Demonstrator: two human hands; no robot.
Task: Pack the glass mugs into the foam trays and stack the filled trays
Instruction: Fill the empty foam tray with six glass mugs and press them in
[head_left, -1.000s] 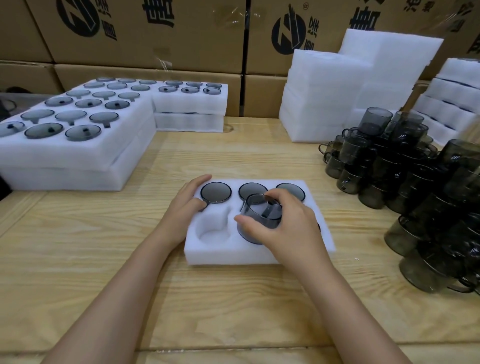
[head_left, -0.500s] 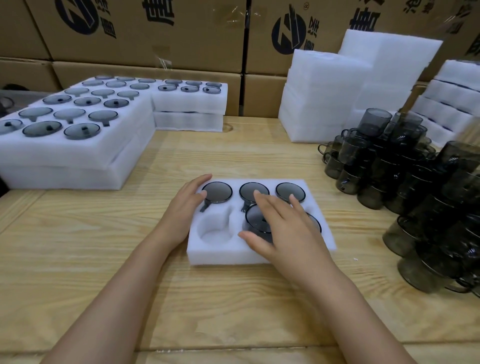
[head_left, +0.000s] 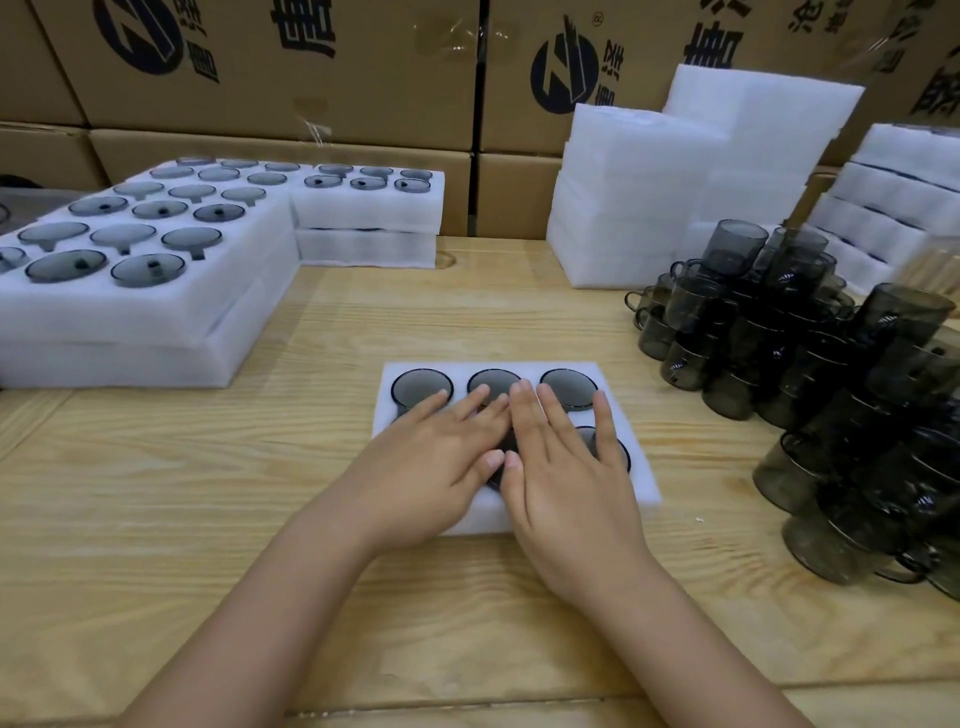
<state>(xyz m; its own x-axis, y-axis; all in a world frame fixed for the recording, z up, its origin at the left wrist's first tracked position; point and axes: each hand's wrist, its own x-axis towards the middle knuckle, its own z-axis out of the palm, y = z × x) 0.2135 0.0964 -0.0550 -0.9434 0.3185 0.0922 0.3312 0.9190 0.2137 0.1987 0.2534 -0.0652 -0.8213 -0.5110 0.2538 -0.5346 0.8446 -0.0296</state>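
A white foam tray (head_left: 639, 483) lies on the wooden table in front of me, with dark glass mugs (head_left: 569, 387) set base-up in its holes. Three round mug bases show along the far row. My left hand (head_left: 436, 457) lies flat over the tray's near left part, fingers straight. My right hand (head_left: 561, 467) lies flat beside it over the near middle, its fingers spread across a mug in the near row. The two hands touch at the thumbs. The near left hole is hidden under my left hand.
Filled foam trays (head_left: 130, 312) are stacked at the left and back (head_left: 363, 208). Blank foam blocks (head_left: 634, 192) stand at the back right. A pile of loose smoky glass mugs (head_left: 841, 395) fills the right side. Cardboard boxes (head_left: 270, 62) wall the back.
My right hand set a mug down into the near middle hole and flattened on it. My left hand slid from the tray's left edge onto the tray, beside the right.
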